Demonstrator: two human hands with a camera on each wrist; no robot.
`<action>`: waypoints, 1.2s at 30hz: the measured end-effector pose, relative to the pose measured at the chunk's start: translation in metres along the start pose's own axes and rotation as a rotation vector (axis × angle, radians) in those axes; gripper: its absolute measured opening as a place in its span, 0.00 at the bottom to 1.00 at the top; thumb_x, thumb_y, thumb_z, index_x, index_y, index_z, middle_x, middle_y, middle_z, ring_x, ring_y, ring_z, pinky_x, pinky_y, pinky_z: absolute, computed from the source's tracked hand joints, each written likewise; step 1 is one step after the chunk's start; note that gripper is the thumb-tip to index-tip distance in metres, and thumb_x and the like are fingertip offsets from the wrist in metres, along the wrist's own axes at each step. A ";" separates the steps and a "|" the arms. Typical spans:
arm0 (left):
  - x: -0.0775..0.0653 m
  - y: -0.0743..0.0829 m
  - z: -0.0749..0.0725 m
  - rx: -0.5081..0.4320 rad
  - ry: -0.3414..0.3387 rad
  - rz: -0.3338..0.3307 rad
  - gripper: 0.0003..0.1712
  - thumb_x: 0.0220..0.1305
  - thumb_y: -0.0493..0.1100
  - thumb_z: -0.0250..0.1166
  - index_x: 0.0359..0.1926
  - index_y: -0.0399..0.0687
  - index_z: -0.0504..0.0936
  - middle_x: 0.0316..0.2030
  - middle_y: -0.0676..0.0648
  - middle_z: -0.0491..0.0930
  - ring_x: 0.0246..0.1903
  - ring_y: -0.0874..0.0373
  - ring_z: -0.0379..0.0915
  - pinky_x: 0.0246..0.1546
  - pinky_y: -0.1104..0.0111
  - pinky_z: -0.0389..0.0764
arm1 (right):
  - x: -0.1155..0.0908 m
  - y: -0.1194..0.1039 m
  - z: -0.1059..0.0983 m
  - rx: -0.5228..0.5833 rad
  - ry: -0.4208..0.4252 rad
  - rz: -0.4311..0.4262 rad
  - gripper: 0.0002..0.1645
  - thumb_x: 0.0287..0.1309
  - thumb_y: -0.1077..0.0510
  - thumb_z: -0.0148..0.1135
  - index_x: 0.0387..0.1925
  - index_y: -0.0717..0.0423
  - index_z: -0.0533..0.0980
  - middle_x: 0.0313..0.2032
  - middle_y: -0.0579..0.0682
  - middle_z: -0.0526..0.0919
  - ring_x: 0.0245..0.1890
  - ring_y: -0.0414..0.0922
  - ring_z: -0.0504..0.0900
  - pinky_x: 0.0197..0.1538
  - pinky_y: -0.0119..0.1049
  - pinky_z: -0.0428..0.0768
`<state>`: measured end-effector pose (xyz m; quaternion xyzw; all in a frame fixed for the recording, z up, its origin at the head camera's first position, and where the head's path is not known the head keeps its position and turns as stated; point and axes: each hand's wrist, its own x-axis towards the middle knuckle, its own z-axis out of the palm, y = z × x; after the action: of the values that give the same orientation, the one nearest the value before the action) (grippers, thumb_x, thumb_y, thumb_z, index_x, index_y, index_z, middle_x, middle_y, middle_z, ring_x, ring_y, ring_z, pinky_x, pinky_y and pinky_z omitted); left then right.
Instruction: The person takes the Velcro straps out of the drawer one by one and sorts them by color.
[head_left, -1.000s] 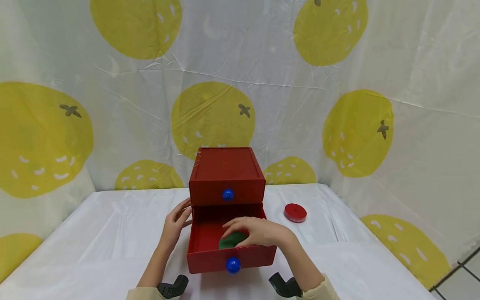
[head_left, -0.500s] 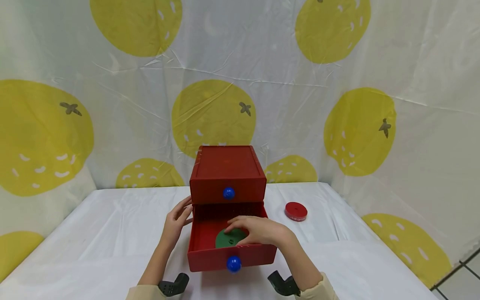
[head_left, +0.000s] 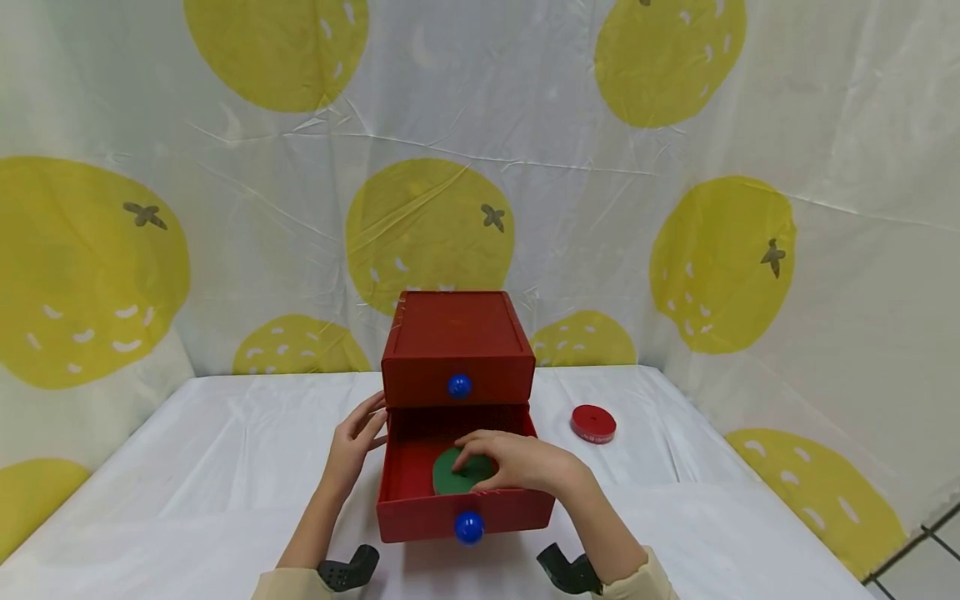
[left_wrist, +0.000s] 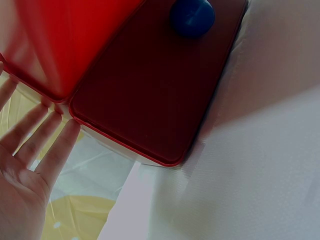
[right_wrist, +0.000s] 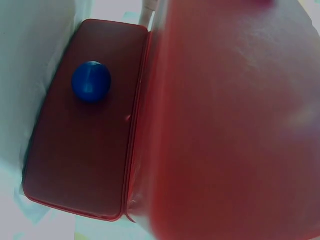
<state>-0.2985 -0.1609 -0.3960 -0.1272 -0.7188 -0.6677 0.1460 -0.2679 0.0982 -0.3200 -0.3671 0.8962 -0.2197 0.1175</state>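
A red two-drawer box (head_left: pixel 459 329) has its lower drawer (head_left: pixel 405 462) pulled out. A round green disc (head_left: pixel 447 479) is inside that drawer near its front. My right hand (head_left: pixel 517 461) reaches over the drawer's right side and holds the disc, fingertips near its middle and thumb at its near right edge. Part of the disc is hidden behind the fingers. My left hand (head_left: pixel 355 433) is at the left side of the box, its fingers extended. In the left wrist view, its fingertips (left_wrist: pixel 70 127) meet the red drawer's edge.
A flat red spool (head_left: pixel 593 423) lies on the white cloth-covered table (head_left: pixel 247 450), right of the box. Blue knobs stick out from the upper drawer (head_left: pixel 460 386) and the lower drawer (head_left: pixel 469 527). Behind stands a curtain (head_left: pixel 570 200) printed with yellow fruit.
The green disc has shifted slightly, showing more of its face, while the right fingers moved a little over it. My left hand and the box stay put; the head view shifts slightly.
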 end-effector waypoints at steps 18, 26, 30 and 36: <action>0.000 0.001 0.000 -0.001 -0.007 0.002 0.23 0.67 0.45 0.50 0.62 0.45 0.66 0.57 0.39 0.70 0.46 0.75 0.72 0.45 0.62 0.79 | 0.000 0.000 0.001 0.035 -0.013 0.005 0.14 0.45 0.51 0.68 0.35 0.40 0.74 0.58 0.44 0.70 0.58 0.44 0.68 0.50 0.29 0.75; 0.000 -0.001 0.000 0.004 0.001 0.011 0.24 0.67 0.46 0.51 0.62 0.44 0.66 0.54 0.46 0.72 0.46 0.74 0.72 0.43 0.64 0.80 | -0.001 -0.001 0.001 0.039 -0.008 0.001 0.13 0.44 0.52 0.69 0.34 0.42 0.75 0.57 0.44 0.71 0.57 0.45 0.67 0.48 0.28 0.75; 0.001 -0.001 0.000 0.002 -0.005 0.012 0.24 0.67 0.46 0.51 0.62 0.44 0.66 0.55 0.43 0.71 0.46 0.74 0.72 0.43 0.64 0.80 | -0.002 -0.001 0.001 0.032 -0.009 0.024 0.15 0.42 0.52 0.70 0.34 0.40 0.74 0.56 0.45 0.71 0.55 0.45 0.67 0.45 0.29 0.76; 0.000 0.000 0.000 0.002 0.010 -0.002 0.24 0.67 0.46 0.51 0.62 0.45 0.67 0.54 0.44 0.72 0.46 0.74 0.72 0.43 0.65 0.80 | -0.001 0.000 0.001 0.016 0.005 0.016 0.14 0.42 0.51 0.70 0.34 0.39 0.74 0.53 0.43 0.73 0.53 0.42 0.68 0.45 0.28 0.75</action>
<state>-0.2988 -0.1605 -0.3964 -0.1232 -0.7188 -0.6678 0.1489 -0.2666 0.0981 -0.3209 -0.3586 0.8975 -0.2268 0.1200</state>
